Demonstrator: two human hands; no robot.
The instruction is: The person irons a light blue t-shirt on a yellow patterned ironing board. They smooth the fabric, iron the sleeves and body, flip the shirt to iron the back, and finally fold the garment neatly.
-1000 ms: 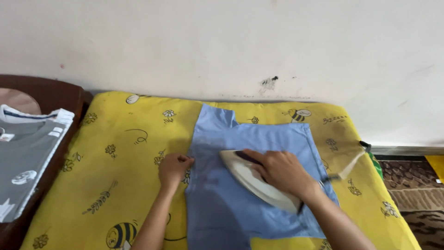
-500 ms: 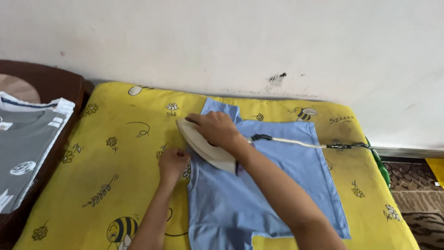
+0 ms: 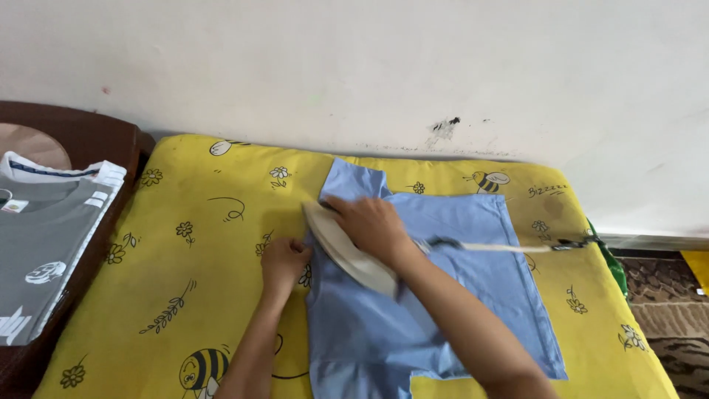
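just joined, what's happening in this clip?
A person is ironing a light blue shirt spread flat on a yellow sheet printed with bees and flowers. The right hand holds a white iron pressed near the shirt's left edge, by the sleeve. The left hand rests on that edge, pinning the fabric down. The iron's cord trails off to the right across the shirt. Folded grey clothes sit on a dark wooden surface to the left.
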